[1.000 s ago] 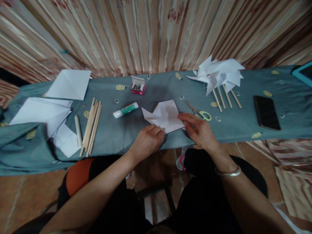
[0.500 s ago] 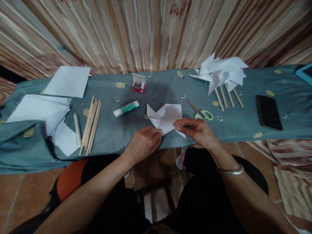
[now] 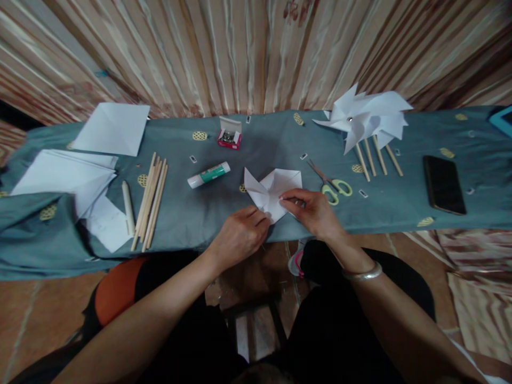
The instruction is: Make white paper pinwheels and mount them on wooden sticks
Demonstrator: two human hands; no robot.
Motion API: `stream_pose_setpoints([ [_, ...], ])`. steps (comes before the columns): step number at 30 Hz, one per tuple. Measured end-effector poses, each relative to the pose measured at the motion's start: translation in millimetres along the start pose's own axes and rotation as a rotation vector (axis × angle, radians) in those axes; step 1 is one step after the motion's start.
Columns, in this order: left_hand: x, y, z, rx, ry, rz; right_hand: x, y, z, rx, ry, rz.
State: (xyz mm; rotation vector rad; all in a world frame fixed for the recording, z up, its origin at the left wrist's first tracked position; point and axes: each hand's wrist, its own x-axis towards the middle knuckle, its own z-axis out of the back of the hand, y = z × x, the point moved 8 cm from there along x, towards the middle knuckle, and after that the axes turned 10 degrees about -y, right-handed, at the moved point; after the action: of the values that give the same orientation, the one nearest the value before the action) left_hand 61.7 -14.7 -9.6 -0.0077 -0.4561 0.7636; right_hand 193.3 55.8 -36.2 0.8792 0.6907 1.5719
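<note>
A partly folded white paper pinwheel (image 3: 276, 184) lies at the front middle of the cloth-covered table, one pointed blade standing up at its left. My left hand (image 3: 244, 233) pinches its near edge. With thumb and forefinger, my right hand (image 3: 310, 210) holds a corner of the paper over toward the centre; the fingers hide part of that corner. Just right of the paper lie scissors with green handles (image 3: 336, 191). A glue stick (image 3: 208, 175) lies to the left, and behind it stands an open red box (image 3: 229, 137) of small metal pins.
Wooden sticks (image 3: 150, 202), a pale pen-like stick (image 3: 128, 208) and stacked white paper (image 3: 60, 176) lie at left, with another paper sheet (image 3: 114, 128) behind. Finished pinwheels (image 3: 372, 117) on sticks and a black phone (image 3: 444, 184) are at right. A striped curtain (image 3: 240, 53) hangs behind the table.
My right hand has moved left, bringing the paper's right corner in toward the centre. My left hand stays at the near edge. The view has shifted slightly.
</note>
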Motion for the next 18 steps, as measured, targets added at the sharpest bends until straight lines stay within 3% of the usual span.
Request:
stream_pose_setpoints([
  [8,0.4,-2.0,-0.9,-0.022,-0.026,0.017,-3.2,26.1,-8.6,-0.202,-0.029,0.29],
  [18,-0.9,-4.6,-0.1,-0.035,-0.023,-0.008,-0.8,18.3,-12.1,-0.187,-0.09,0.266],
])
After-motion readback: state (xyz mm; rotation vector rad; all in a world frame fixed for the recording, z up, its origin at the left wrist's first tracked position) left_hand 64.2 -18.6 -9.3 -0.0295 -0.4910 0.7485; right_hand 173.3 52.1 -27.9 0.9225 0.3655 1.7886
